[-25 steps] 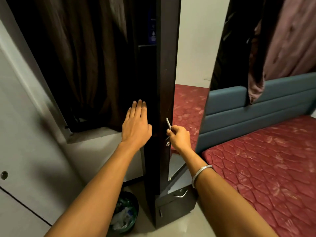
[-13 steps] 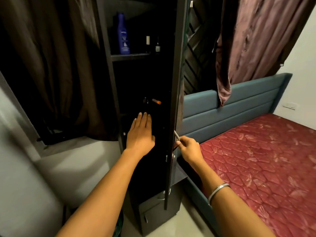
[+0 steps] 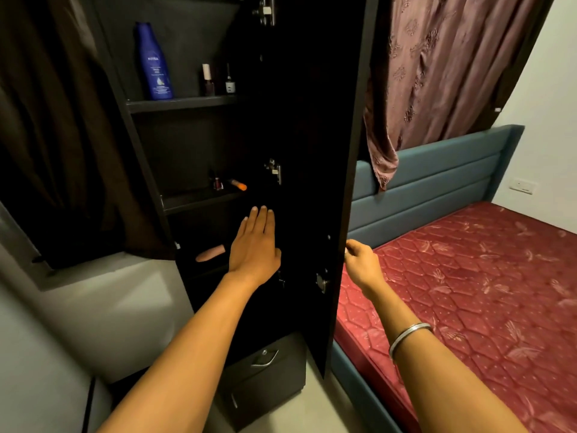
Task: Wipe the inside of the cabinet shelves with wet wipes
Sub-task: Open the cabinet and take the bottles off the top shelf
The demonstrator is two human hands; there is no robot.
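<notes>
Standing open, the dark cabinet door (image 3: 312, 182) hangs edge-on in the middle of the view, and the right hand (image 3: 362, 264) curls its fingers around the door's outer edge, gripping it just beside the red mattress (image 3: 468, 292). The left hand (image 3: 254, 245) is held flat with straight fingers together in front of the cabinet's dark interior; whether it touches any surface I cannot tell. Inside the cabinet (image 3: 140, 145), the upper shelf (image 3: 184, 104) carries a blue lotion bottle (image 3: 153, 62) and two small bottles (image 3: 207, 81) standing near it. The middle shelf (image 3: 199, 200) holds a small nail-polish bottle (image 3: 218, 183) and an orange-tipped tube (image 3: 239, 184) lying beside it. A silver bangle (image 3: 409, 334) circles the right wrist. No wet wipe shows in either hand
</notes>
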